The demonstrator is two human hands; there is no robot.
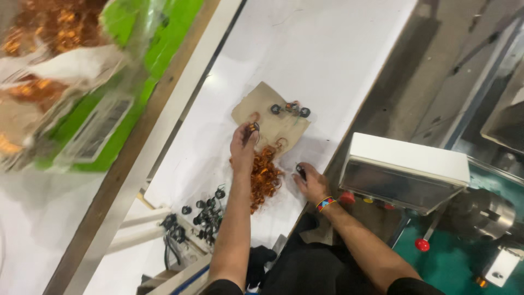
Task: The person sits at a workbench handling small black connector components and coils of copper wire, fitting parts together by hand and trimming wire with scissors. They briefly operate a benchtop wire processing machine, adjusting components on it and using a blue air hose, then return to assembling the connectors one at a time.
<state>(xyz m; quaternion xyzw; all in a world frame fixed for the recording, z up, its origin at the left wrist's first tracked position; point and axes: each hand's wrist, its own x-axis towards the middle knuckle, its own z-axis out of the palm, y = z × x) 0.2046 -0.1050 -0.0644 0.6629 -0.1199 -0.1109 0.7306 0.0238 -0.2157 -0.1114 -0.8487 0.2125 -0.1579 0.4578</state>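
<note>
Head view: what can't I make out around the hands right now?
- Left hand: its copper coil is too small for detail.
- Right hand: dark part half hidden by fingers.
- Green bag: blurred, cut by the top edge.
- Black rings: too small to count.

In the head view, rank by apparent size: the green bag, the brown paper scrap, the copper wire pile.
1. green bag, though it looks nearest the camera, which enlarges it
2. brown paper scrap
3. copper wire pile; close to the scrap, so their order is unsure
</note>
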